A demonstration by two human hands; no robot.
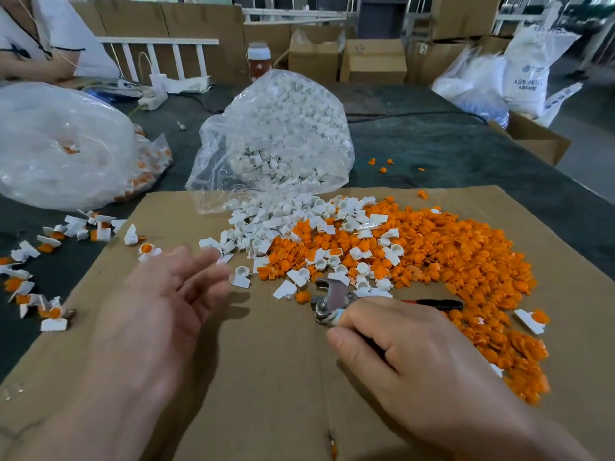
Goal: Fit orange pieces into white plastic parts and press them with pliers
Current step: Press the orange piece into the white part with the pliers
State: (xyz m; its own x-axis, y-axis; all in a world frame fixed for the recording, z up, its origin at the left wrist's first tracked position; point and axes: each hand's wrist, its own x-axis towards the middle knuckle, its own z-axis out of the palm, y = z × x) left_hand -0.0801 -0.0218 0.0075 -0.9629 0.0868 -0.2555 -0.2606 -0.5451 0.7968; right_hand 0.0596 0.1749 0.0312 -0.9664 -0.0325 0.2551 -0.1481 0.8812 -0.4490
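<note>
Gripping the pliers [336,299] by their handles, the person's right hand [392,341] is resting at the edge of the orange pieces [442,247] on the cardboard sheet [266,377]. The left hand [159,304] is hovering empty, fingers spread, near the loose white plastic parts [283,221].

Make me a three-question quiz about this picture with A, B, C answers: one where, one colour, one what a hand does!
1. Where does the orange pile lie? A in a bucket; B on the cardboard sheet; C on a shelf.
2. What colour are the parts in the middle bag? A green; B blue; C white.
3. What is the right hand doing? A gripping the pliers; B waving; C holding a cup.
Answers: B, the pieces cover the cardboard; C, white shows through the plastic; A, it curls round the handle.
</note>
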